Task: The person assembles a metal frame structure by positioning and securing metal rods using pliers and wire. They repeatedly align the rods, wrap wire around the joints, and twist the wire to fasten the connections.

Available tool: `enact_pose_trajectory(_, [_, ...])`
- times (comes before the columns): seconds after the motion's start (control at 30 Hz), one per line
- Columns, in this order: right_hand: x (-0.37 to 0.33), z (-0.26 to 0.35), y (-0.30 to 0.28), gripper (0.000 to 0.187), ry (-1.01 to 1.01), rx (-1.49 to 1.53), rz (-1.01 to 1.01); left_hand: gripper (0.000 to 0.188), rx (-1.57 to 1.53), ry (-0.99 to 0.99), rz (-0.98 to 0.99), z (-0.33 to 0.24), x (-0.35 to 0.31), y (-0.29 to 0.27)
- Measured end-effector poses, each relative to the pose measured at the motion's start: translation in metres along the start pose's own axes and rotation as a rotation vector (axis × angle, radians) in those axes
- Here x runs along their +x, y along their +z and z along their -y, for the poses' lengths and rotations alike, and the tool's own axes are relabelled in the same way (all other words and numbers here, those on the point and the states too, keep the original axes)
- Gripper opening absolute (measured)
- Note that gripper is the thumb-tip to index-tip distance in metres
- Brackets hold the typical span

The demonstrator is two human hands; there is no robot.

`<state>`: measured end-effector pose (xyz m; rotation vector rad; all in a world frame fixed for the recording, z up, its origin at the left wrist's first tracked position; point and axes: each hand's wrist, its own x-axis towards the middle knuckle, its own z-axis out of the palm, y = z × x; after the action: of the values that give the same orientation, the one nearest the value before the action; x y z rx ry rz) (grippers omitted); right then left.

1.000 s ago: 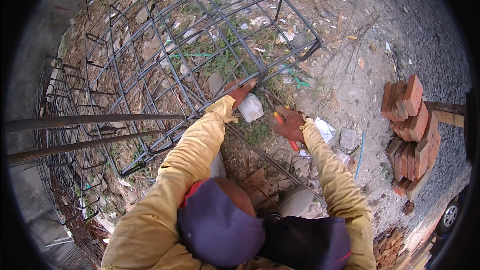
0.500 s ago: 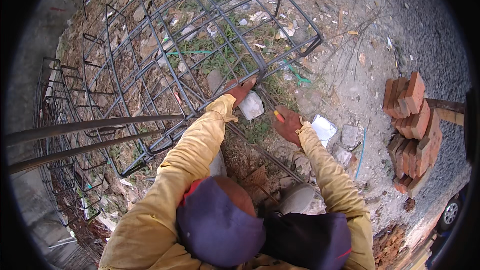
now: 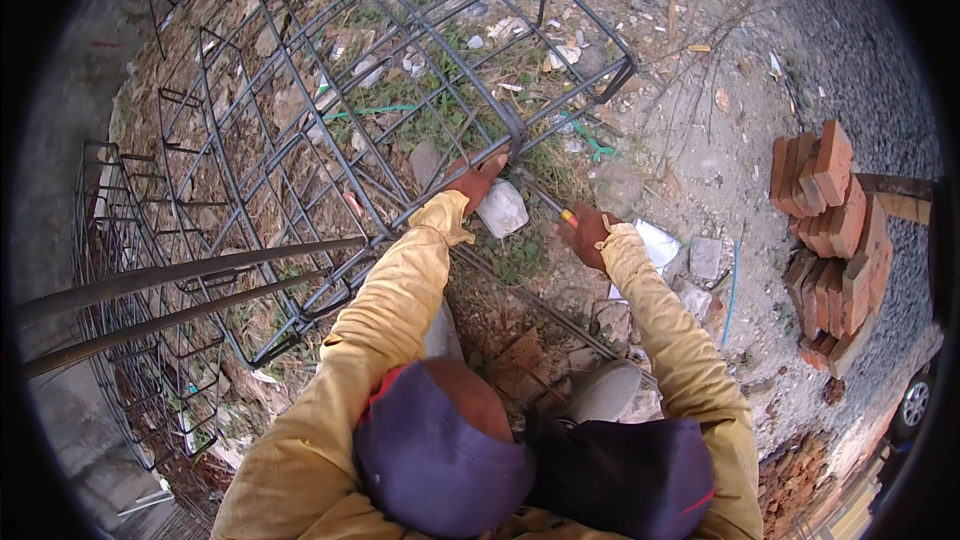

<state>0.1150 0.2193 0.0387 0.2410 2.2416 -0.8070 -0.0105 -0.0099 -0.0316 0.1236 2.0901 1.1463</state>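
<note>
A cage of dark steel reinforcing bars (image 3: 437,40) spreads across the upper left and middle. My left hand (image 3: 474,183) is closed round its near bar, just below a corner joint (image 3: 516,136). In my closed right hand (image 3: 590,236) is a slim tool with an orange-and-yellow handle (image 3: 569,218). Its thin metal shaft (image 3: 540,194) slants up and left to that joint; its exact kind and its tip are too small to make out. A pale stone block (image 3: 503,210) lies on the ground between my hands.
Two long bars (image 3: 190,268) run into the cage from the left, and another long bar (image 3: 545,312) lies below my hands. Stacked red bricks (image 3: 835,230) stand at the right. A blue strip (image 3: 732,292), rubble and white paper (image 3: 657,244) litter the ground.
My right hand has shifted slightly up and to the right, and the tool's shaft shows more plainly. My left hand keeps its grip on the bar. The view has shifted a little.
</note>
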Motion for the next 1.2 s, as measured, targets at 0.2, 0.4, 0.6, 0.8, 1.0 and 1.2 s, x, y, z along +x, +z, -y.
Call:
enact_pose_trajectory(0.2, [0.007,-0.001,0.040,0.054,0.164,0.163,-0.170,0.057,-0.081,0.089,0.016,-0.007,-0.008,0.002])
enact_pose_trajectory(0.4, [0.018,-0.011,0.022,0.062,0.231,0.711,0.336,0.058,-0.038,0.027,-0.014,-0.020,-0.013,0.001])
enact_pose_trajectory(0.6, [0.012,-0.042,0.039,0.066,0.075,1.162,0.472,0.050,-0.094,0.090,-0.008,0.009,0.013,0.011])
enact_pose_trajectory(0.8, [-0.015,-0.007,0.039,0.060,-0.174,0.290,-0.258,0.030,-0.164,0.122,-0.063,0.039,0.025,0.006])
enact_pose_trajectory(1.0, [-0.026,-0.011,0.038,0.061,0.033,0.675,0.069,0.024,-0.205,0.115,-0.073,0.023,0.012,0.009])
enact_pose_trajectory(1.2, [-0.016,-0.031,0.014,0.063,0.236,1.017,0.299,0.024,-0.223,0.141,-0.043,0.009,0.010,0.014])
